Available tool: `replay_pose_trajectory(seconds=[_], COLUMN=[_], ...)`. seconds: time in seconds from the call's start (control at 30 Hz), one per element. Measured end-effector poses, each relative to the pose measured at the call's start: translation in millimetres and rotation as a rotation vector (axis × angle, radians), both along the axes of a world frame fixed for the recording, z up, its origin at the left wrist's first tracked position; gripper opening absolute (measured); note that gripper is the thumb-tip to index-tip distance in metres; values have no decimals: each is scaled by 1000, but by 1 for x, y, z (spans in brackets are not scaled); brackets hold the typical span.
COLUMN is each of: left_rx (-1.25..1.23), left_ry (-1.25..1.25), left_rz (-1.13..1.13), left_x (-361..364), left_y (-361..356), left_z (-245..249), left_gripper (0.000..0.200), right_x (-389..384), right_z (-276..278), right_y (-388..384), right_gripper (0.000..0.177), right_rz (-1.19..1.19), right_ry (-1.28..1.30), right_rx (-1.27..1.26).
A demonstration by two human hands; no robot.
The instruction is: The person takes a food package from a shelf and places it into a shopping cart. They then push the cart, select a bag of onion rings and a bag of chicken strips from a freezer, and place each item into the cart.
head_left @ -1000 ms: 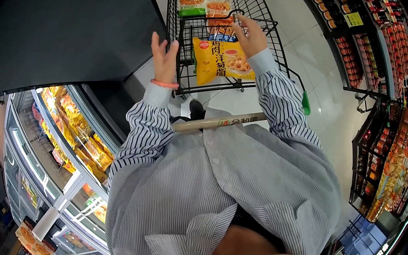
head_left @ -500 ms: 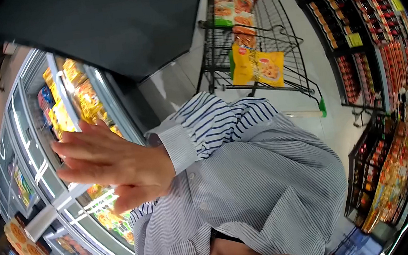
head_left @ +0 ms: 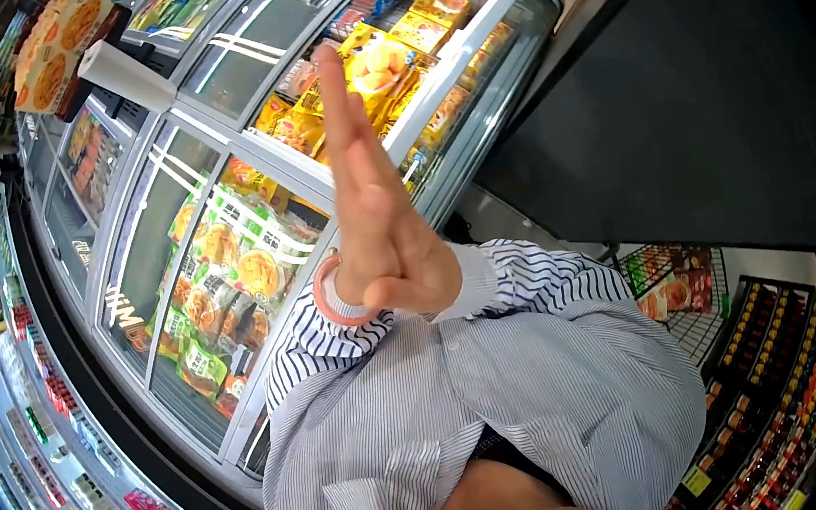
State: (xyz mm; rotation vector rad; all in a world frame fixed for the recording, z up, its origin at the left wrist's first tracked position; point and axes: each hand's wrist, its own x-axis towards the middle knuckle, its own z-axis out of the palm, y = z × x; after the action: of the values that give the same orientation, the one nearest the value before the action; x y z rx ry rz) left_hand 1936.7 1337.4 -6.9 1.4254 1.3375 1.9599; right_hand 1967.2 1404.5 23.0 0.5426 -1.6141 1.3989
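Note:
My right hand [head_left: 392, 247] is raised in front of my chest, its fingers stretched out upward and its thumb toward the left. No object shows in it. My left hand is largely hidden behind it; a pink band [head_left: 323, 300] circles the left wrist beside the striped cuff. The two hands overlap, and whether the palms touch cannot be made out. Beyond the fingertips, yellow food packages [head_left: 376, 62] lie in a glass-topped freezer [head_left: 259, 136]. Green and white bags [head_left: 228, 265] lie under its nearer glass.
A dark panel [head_left: 663, 105] stands at the right. Below it is a shopping cart [head_left: 694, 333] with red packages [head_left: 684, 292]. Shelves of jars [head_left: 765, 340] line the lower right, and a refrigerated shelf [head_left: 17, 400] curves along the left. A food box [head_left: 63, 53] stands on the freezer.
The view has turned toward the freezers, and the cart now shows at the lower right. My right hand has gone from fingers spread leftward to fingers pointing up. The band has come into view.

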Motion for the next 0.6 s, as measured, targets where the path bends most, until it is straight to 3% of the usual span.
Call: replay_pose_trajectory(seconds=[0.13, 0.2, 0.23, 0.33, 0.4, 0.47, 0.53, 0.6], left_rx=[-118, -178, -171, -43, -199, -422, -581, -788], left_ry=[140, 253, 155, -177, 24, 438, 516, 414], left_rz=[141, 177, 248, 566, 793, 964, 952, 903], left_x=[-6, -28, -49, -127, -195, -259, -310, -348], left_y=[46, 75, 95, 161, 192, 214, 232, 244], left_z=[-4, 9, -2, -32, -72, -109, -133, -151], left_gripper=[62, 61, 58, 56, 62, 66, 69, 70], right_x=[-41, -72, -91, -172, -225, -274, -315, -345], right_z=[36, 36, 28, -35, -82, -128, -163, -182], right_y=[94, 141, 159, 220, 255, 285, 305, 315], right_gripper=[66, 61, 57, 50, 41, 37, 35, 31], right_rz=[40, -122, -114, -100, -287, -425, -478, -405], right_ry=[-15, -69, -193, -388, -455, -507, -563, -675], right_rx=[-91, 75, 25, -58, 61, 213, 246, 258])
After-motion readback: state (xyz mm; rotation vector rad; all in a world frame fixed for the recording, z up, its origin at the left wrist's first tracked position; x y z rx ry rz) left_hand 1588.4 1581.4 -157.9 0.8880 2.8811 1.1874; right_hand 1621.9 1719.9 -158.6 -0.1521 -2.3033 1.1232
